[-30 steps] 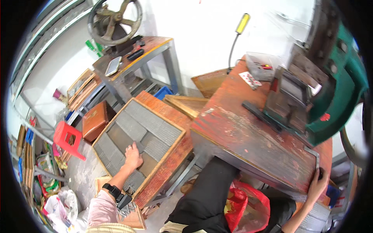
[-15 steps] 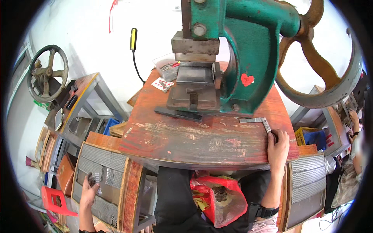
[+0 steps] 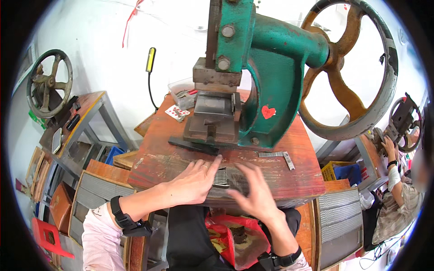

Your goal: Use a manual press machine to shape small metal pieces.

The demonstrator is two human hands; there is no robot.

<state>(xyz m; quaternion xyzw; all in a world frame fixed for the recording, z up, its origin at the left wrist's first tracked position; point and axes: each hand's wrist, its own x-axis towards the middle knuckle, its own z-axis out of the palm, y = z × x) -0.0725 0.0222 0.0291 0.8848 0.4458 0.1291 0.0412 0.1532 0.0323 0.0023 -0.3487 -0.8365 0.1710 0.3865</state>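
Observation:
On the front of the wooden table point(image 3: 153, 158) lies a small block of thin ridged metal strips point(image 3: 221, 178). My left hand point(image 3: 193, 181) is at its left side, fingers stretched out along the strips; whether it touches them I cannot tell. On the other side my right hand point(image 3: 255, 192) is open, fingers spread, slightly blurred by motion, apart from the strips. Farther right an L-shaped piece of metal strips point(image 3: 276, 155) rests on the table. A dark flat bar point(image 3: 192, 145) lies beyond my left hand, before the green hand press point(image 3: 280, 81).
Trays of metal strips flank the table, left point(image 3: 97, 192) and right point(image 3: 339, 212). A red plastic bag point(image 3: 253, 250) sits open at my lap. The press's large wheel point(image 3: 350, 67) overhangs the right. A co-worker's arm point(image 3: 391, 153) reaches to another machine.
My left hand has come from the left tray onto the table. My right hand has left the L-shaped strips and moved left. A block of strips now lies between my hands.

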